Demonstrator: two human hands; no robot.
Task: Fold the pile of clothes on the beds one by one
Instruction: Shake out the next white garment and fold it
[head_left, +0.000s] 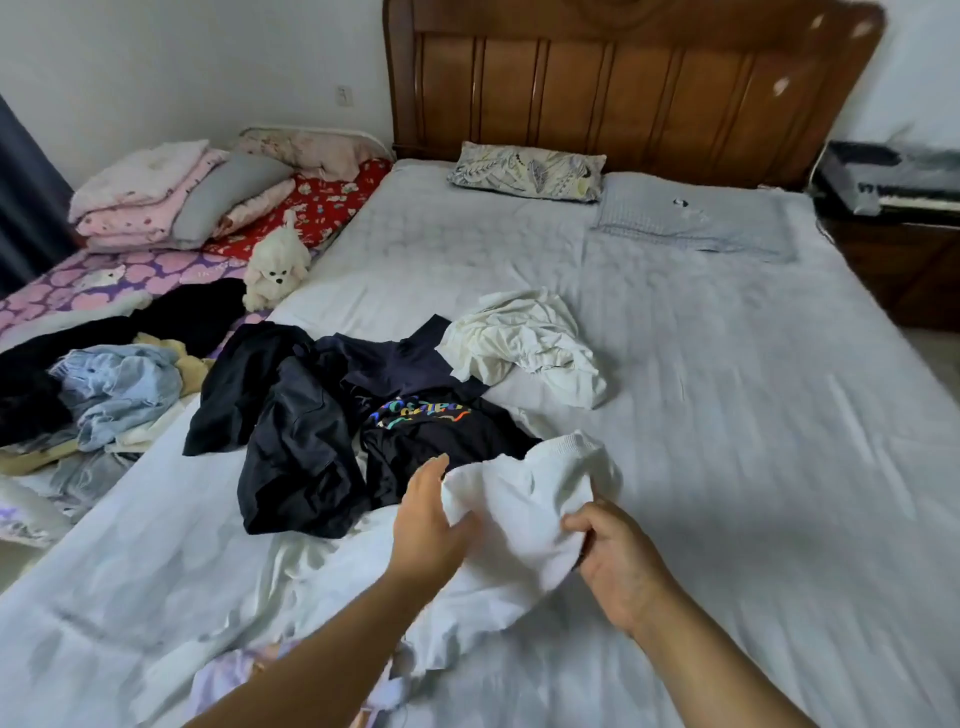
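— Where was the garment when you looked?

— I saw the white garment (524, 499) bunched at six o'clock on the bed (727, 415), its ribbed hem lifted toward twelve. My right hand (618, 566) pinched its near edge; my left hand (431, 519) lay flat against its other side, fingers straight.

— Long axis? Any writing?

— Too crumpled to tell. The dark shirt (431, 431) at eleven o'clock carried rainbow lettering, upside down and unreadable to me.

Bare sheet lies open across the right half of the bed (753, 415). Dark garments (311, 415) and a crumpled white garment (524, 348) crowd its left-centre, with a denim-topped heap (114, 389) blocking the adjoining bed.
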